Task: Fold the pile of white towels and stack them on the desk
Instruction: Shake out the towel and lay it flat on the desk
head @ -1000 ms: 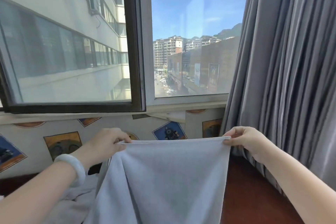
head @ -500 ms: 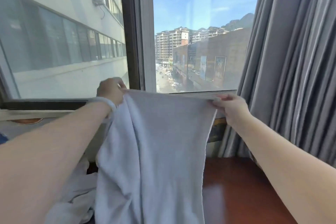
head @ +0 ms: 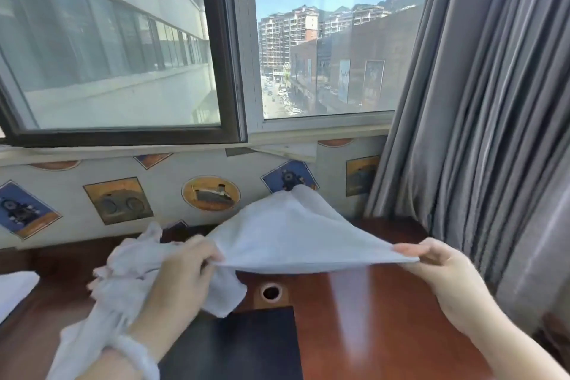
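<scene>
White cloth fills the middle of the head view: a towel [head: 296, 231] spread above the red-brown tabletop [head: 370, 318], its near edge taut between both hands, its far corner peaked near the wall; whether it touches there is unclear. The left hand [head: 182, 274] has its grip curled round the left corner; the right hand [head: 431, 259] pinches the right corner. A crumpled pile of towels [head: 132, 265] lies left, blurred and partly hidden behind the left forearm.

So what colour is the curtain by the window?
Grey, plain with no pattern; the curtain shows best in the head view.
</scene>
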`<state>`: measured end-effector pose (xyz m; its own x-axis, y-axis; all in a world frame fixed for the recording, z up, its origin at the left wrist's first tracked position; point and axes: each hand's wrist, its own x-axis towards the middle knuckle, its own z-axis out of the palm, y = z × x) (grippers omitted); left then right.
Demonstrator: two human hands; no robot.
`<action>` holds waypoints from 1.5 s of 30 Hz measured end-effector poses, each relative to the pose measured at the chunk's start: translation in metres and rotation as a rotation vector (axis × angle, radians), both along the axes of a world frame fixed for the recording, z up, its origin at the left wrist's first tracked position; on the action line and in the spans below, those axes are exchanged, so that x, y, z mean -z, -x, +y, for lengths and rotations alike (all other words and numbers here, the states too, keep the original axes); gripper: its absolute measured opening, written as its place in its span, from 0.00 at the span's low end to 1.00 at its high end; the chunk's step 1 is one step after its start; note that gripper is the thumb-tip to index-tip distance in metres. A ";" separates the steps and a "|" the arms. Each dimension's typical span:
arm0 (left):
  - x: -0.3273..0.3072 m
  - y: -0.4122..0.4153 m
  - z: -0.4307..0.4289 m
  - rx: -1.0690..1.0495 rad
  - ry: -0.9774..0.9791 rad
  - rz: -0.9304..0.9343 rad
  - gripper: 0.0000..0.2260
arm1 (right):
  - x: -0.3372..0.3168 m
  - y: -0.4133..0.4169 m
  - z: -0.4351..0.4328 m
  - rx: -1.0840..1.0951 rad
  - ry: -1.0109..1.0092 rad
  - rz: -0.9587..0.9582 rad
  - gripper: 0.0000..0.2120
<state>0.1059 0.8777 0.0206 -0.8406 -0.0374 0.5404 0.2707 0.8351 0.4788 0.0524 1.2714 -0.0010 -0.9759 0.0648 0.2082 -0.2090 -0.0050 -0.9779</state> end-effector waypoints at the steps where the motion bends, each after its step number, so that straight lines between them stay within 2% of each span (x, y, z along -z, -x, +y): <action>1: 0.045 -0.012 0.002 0.005 0.017 -0.132 0.19 | 0.038 -0.011 0.004 0.011 -0.081 -0.093 0.09; 3: 0.129 -0.038 0.008 0.017 0.037 -0.352 0.17 | 0.106 -0.038 0.007 -0.002 -0.222 -0.283 0.07; 6: 0.207 -0.077 0.021 0.009 -0.020 -0.544 0.14 | 0.180 -0.076 0.002 0.023 -0.420 -0.492 0.05; 9: 0.243 -0.111 0.034 0.009 -0.008 -0.656 0.18 | 0.215 -0.109 -0.004 0.195 -0.539 -0.584 0.08; 13: 0.269 -0.144 0.036 -0.036 0.001 -0.725 0.18 | 0.238 -0.152 -0.008 0.221 -0.506 -0.641 0.07; 17: 0.274 -0.160 0.045 -0.012 0.104 -0.684 0.15 | 0.247 -0.172 -0.001 0.287 -0.513 -0.643 0.12; 20: 0.285 -0.172 0.056 0.129 0.257 -0.728 0.10 | 0.252 -0.178 0.016 0.337 -0.592 -0.664 0.15; 24: 0.297 -0.177 0.082 0.235 0.473 -0.663 0.15 | 0.259 -0.182 0.036 0.365 -0.604 -0.695 0.14; 29: 0.300 -0.157 0.134 0.322 0.484 -0.546 0.15 | 0.262 -0.172 0.061 0.402 -0.654 -0.607 0.11; 32: 0.300 -0.144 0.171 0.377 0.424 -0.579 0.10 | 0.270 -0.172 0.073 0.421 -0.684 -0.625 0.10; 36: 0.303 -0.129 0.195 0.436 0.508 -0.569 0.09 | 0.277 -0.169 0.085 0.443 -0.687 -0.691 0.10; 41: 0.317 -0.130 0.188 0.601 0.585 -0.602 0.22 | 0.277 -0.166 0.097 0.429 -0.699 -0.728 0.11; 43: 0.318 -0.135 0.187 0.658 0.448 -0.647 0.18 | 0.277 -0.168 0.089 0.412 -0.883 -0.676 0.11; 45: 0.317 -0.137 0.183 0.634 0.283 -0.688 0.10 | 0.282 -0.171 0.072 0.370 -1.263 -0.406 0.17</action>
<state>0.2429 1.0611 -0.2965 -0.7950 0.5861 -0.1563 0.4458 0.7393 0.5047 0.2232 1.3436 -0.2828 -0.9494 0.3130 0.0265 0.2948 0.9171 -0.2684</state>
